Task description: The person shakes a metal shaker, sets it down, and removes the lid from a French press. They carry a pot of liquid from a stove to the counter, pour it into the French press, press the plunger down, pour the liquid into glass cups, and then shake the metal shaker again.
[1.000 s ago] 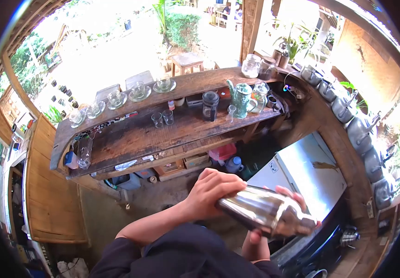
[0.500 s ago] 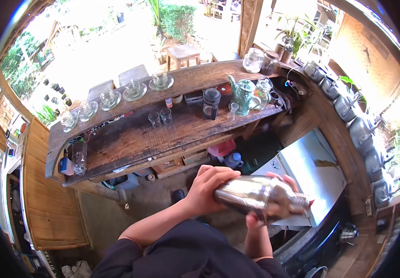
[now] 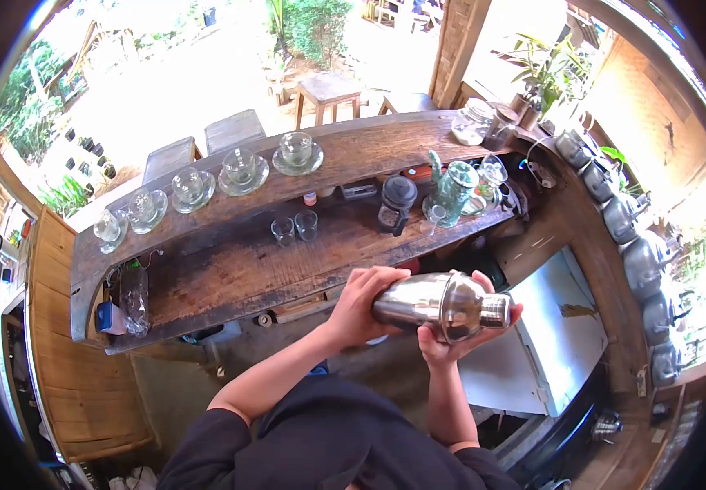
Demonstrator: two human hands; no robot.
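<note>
A shiny metal cocktail shaker (image 3: 418, 302) lies nearly level in the air in front of my body, its capped end to the right. My left hand (image 3: 361, 306) is wrapped round its broad base end. Around the narrower top end, my right hand (image 3: 455, 347) grips from below, fingers reaching along the far side and cap. Beyond the shaker stands the wooden counter, with two small glasses (image 3: 295, 228), a French press (image 3: 397, 204) and a green patterned pot (image 3: 454, 193) on its lower shelf.
Glass cups on saucers (image 3: 239, 170) line the upper ledge (image 3: 369, 139). Two jars (image 3: 472, 122) stand at its right end. Several metal kettles (image 3: 647, 261) line the right side. A white fridge-like surface (image 3: 565, 327) lies below right. Stools stand beyond the counter.
The shaker, held in both hands, has moved slightly up and left, and its capped end has risen to nearly level. The camera view has shifted a little.
</note>
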